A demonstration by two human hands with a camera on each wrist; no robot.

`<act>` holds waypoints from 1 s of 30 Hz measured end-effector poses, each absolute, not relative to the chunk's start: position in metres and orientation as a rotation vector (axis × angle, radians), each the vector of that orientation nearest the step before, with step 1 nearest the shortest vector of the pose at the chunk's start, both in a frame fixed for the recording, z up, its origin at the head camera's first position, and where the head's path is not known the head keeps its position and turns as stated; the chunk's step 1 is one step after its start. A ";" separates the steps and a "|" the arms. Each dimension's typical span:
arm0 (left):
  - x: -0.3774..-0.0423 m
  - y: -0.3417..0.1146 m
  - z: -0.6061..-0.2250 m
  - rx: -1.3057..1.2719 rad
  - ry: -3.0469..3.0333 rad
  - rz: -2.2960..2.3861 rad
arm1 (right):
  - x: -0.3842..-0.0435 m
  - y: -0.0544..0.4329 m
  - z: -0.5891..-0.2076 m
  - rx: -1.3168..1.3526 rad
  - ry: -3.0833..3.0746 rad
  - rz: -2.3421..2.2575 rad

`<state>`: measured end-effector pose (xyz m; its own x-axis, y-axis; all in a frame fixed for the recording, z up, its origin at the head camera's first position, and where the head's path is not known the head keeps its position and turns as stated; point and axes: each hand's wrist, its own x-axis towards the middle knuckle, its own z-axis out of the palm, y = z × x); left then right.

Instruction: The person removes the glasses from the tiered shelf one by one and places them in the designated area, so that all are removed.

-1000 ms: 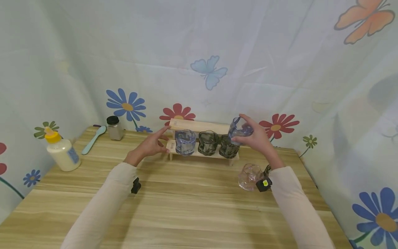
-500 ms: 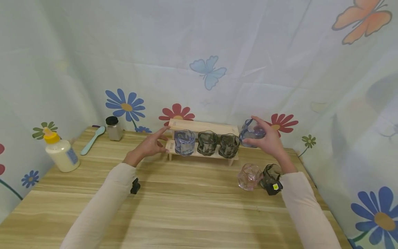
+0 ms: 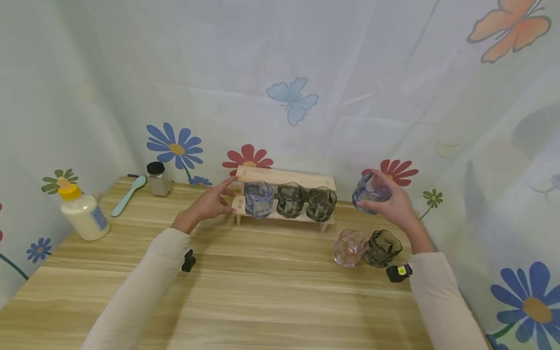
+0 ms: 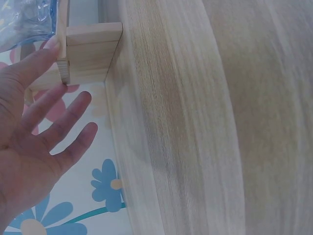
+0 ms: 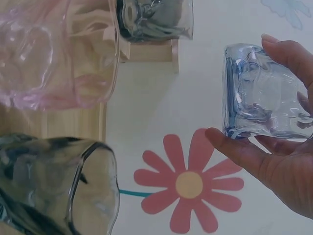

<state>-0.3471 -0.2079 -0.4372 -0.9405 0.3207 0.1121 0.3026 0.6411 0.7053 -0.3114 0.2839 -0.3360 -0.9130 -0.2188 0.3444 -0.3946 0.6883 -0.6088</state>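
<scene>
My right hand (image 3: 397, 206) holds a clear blue glass cup (image 3: 369, 193) in the air, right of a two-step wooden rack (image 3: 288, 178). In the right wrist view the thumb and fingers grip the sides of this blue cup (image 5: 266, 93). On the rack's lower step stand another bluish glass cup (image 3: 259, 200) and two dark grey glass cups (image 3: 291, 200). My left hand (image 3: 209, 201) touches the rack's left end with fingers fairly straight. The left wrist view shows fingertips (image 4: 51, 45) against the wooden edge, other fingers spread free.
Front right on the wooden table (image 3: 271, 291) stand a pink glass cup (image 3: 350, 248) and a dark grey cup (image 3: 382, 248), side by side. Far left are a yellow-capped bottle (image 3: 84, 214), a pale blue spoon (image 3: 129, 196) and a black-lidded jar (image 3: 158, 180). A flowered curtain (image 3: 197, 97) hangs behind.
My right hand has carried the blue cup rightward, away from the rack's right end. The dark cup beneath the wrist has come into full view. My left hand stays at the rack.
</scene>
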 end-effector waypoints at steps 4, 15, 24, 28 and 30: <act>-0.348 -0.207 -0.437 0.536 2.827 1.204 | -0.307 0.295 -0.338 0.434 -2.683 1.027; -0.348 -0.209 -0.437 0.544 2.809 1.223 | -0.290 0.321 -0.344 0.322 -2.704 1.019; -0.349 -0.210 -0.438 0.537 2.811 1.214 | -0.286 0.345 -0.357 0.204 -2.737 0.976; -0.349 -0.210 -0.438 0.517 2.802 1.221 | -0.284 0.356 -0.362 0.145 -2.741 0.975; -0.350 -0.210 -0.439 0.514 2.801 1.221 | -0.283 0.360 -0.364 0.116 -2.742 0.995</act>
